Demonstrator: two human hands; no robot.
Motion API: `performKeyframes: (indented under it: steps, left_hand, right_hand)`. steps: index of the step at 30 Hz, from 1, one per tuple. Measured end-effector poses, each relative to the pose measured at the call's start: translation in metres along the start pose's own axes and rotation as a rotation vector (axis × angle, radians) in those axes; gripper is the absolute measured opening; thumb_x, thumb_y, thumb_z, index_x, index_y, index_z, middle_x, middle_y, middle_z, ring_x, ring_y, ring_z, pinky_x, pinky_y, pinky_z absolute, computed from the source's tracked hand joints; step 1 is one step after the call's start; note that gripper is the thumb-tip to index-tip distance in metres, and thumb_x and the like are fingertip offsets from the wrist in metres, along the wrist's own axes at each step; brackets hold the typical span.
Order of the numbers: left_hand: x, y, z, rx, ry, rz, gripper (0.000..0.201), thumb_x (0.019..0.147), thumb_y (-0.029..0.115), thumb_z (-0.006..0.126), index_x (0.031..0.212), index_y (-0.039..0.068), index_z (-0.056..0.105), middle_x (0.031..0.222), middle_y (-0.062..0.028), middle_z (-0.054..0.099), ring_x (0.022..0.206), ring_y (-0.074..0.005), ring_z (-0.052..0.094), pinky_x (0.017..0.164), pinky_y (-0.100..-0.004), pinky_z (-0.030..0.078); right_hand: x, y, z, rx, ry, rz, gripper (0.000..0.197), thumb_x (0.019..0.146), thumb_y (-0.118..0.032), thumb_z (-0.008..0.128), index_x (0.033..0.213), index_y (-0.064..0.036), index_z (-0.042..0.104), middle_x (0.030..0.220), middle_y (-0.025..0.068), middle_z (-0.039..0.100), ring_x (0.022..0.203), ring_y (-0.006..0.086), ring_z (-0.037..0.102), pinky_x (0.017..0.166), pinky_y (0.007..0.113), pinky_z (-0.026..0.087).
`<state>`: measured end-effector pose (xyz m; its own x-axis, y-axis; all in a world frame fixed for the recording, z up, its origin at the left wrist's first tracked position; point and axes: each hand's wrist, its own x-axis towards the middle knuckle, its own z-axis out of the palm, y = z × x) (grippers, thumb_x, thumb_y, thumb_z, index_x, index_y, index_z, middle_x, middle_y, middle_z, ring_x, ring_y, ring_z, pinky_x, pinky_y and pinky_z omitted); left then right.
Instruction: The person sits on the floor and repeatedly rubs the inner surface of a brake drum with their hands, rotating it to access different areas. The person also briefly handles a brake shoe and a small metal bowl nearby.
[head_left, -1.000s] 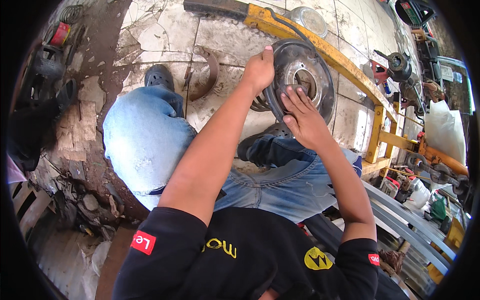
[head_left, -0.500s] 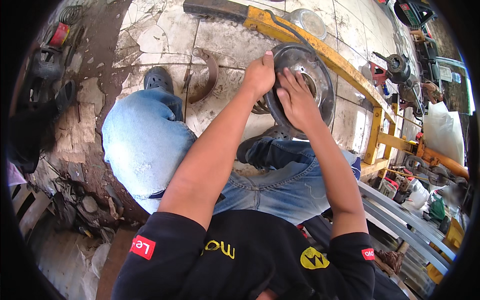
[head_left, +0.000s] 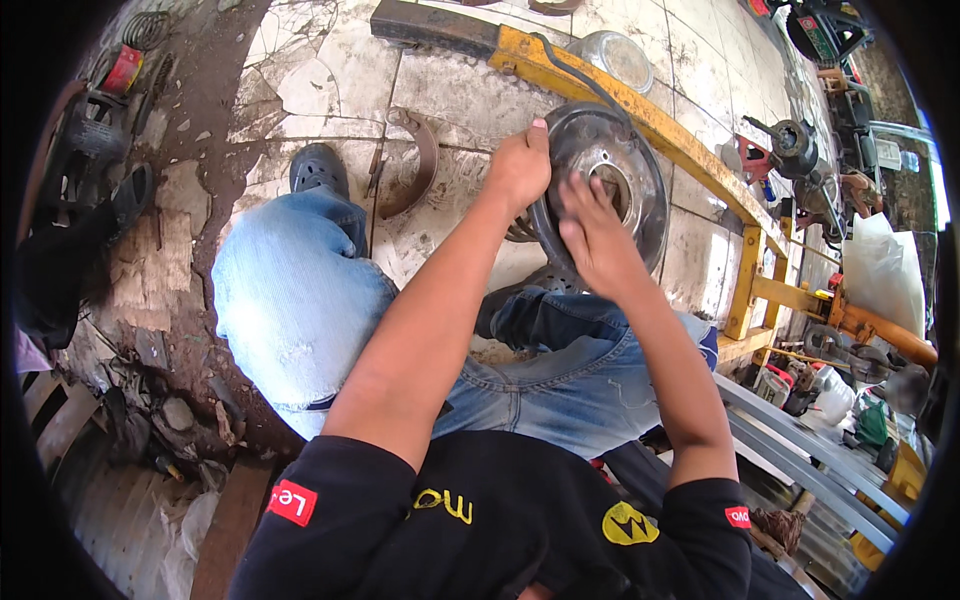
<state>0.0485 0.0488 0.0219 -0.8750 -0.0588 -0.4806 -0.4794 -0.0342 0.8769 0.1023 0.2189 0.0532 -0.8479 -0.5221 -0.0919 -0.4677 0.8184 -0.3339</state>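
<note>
My left hand (head_left: 520,170) grips the left rim of a dark, round brake backing plate (head_left: 645,160), its thumb up over the edge. The plate is tilted and has a large hole in its middle. My right hand (head_left: 597,235) lies on the plate's face beside the hole, fingers stretched out and a little blurred. Partly hidden behind the plate's lower left edge is something coiled, like a spring (head_left: 521,230). A curved, rusty brake shoe (head_left: 418,165) lies on the tiles left of my left hand.
A yellow metal beam (head_left: 680,140) with a black hose runs past the plate's far side. Beyond it stands a clear round container (head_left: 615,60). Metal parts and tools crowd the right, near a white plastic bag (head_left: 885,270). Dirt and scrap lie along the left.
My right hand has slid a little toward me over the plate's face. The left hand keeps its grip on the rim. The whole view has shifted slightly.
</note>
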Motion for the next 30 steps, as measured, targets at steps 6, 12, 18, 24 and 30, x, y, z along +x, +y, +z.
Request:
performKeyframes:
  steps: [6, 12, 18, 24, 30]
  left_hand:
    - [-0.004, -0.001, 0.006, 0.08, 0.061, 0.089, 0.059, 0.102, 0.041, 0.03, 0.108, -0.007, 0.064, 0.107, -0.0338, 0.062, 0.108, -0.0491, 0.056, 0.094, -0.0469, 0.043]
    - [-0.003, 0.0, 0.004, 0.045, 0.021, 0.064, 0.059, 0.102, 0.041, 0.029, 0.108, -0.007, 0.063, 0.108, -0.0334, 0.062, 0.108, -0.0489, 0.056, 0.095, -0.0473, 0.043]
    - [-0.002, 0.002, 0.004, 0.028, 0.013, 0.046, 0.059, 0.102, 0.041, 0.03, 0.108, -0.007, 0.064, 0.107, -0.0331, 0.062, 0.107, -0.0487, 0.056, 0.094, -0.0472, 0.043]
    - [-0.002, 0.002, 0.005, 0.131, 0.019, 0.099, 0.057, 0.102, 0.042, 0.032, 0.109, -0.005, 0.064, 0.106, -0.0322, 0.063, 0.107, -0.0474, 0.057, 0.094, -0.0466, 0.044]
    - [-0.004, 0.004, 0.004, 0.076, 0.01, 0.072, 0.058, 0.102, 0.042, 0.031, 0.108, -0.005, 0.065, 0.107, -0.0322, 0.063, 0.107, -0.0482, 0.057, 0.094, -0.047, 0.044]
  right_hand:
    - [0.025, 0.009, 0.001, -0.061, 0.032, 0.098, 0.051, 0.1, -0.038, 0.044, 0.14, -0.0082, 0.045, 0.15, 0.016, 0.038, 0.139, 0.0435, 0.031, 0.113, 0.05, 0.028]
    - [-0.004, -0.003, -0.002, -0.051, -0.036, 0.004, 0.049, 0.099, -0.039, 0.044, 0.137, -0.008, 0.049, 0.15, 0.0149, 0.037, 0.138, 0.0429, 0.032, 0.112, 0.052, 0.029]
    - [0.027, -0.001, 0.002, -0.058, 0.069, 0.131, 0.048, 0.099, -0.04, 0.046, 0.134, -0.007, 0.052, 0.149, 0.0151, 0.039, 0.137, 0.0431, 0.034, 0.112, 0.05, 0.031]
    - [0.004, -0.002, -0.001, -0.079, 0.017, 0.026, 0.048, 0.099, -0.04, 0.047, 0.133, -0.0068, 0.051, 0.148, 0.0159, 0.041, 0.136, 0.0429, 0.036, 0.111, 0.052, 0.031]
    - [0.0, -0.01, -0.002, -0.041, 0.032, 0.045, 0.047, 0.098, -0.038, 0.048, 0.133, -0.0066, 0.051, 0.147, 0.0135, 0.042, 0.136, 0.041, 0.036, 0.111, 0.051, 0.03]
